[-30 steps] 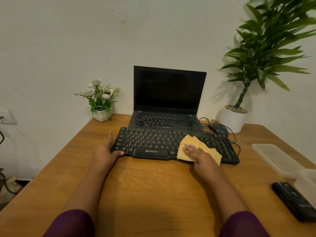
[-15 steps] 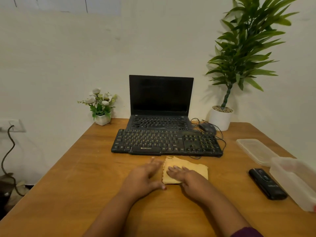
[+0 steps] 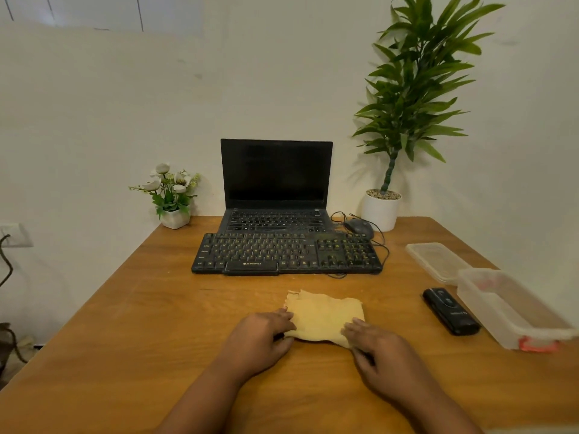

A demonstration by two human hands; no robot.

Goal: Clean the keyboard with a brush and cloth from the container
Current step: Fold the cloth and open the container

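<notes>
Fingers (image 3: pixel 283 317) of the left hand (image 3: pixel 260 336) bend round the left edge of the cloth (image 3: pixel 326 314). The thumb sits at the near left corner, so this hand pinches the cloth. The right hand (image 3: pixel 379 352) has its fingers curled down on the near right corner and holds it too. Both hands are close to the near edge of the table (image 3: pixel 125 308).

The cloth is yellow and lies folded and flat on the wood, between the hands and the keyboard (image 3: pixel 286 253), and does not touch the keyboard. To the right of the cloth lies a small black gadget (image 3: pixel 451 311). Just right of that is a clear tub (image 3: pixel 507 305) with a red clip. Its lid (image 3: pixel 435 261) lies just behind it.

Farther back, the keyboard sits across the middle of the table. A laptop (image 3: pixel 275 183) stands open right behind it, and its screen is dark. A mouse (image 3: pixel 358 228) sits by the keyboard's far right corner. By the wall, a little flower pot (image 3: pixel 170 195) is on the left and a tall plant (image 3: pixel 413 89) is on the right.
</notes>
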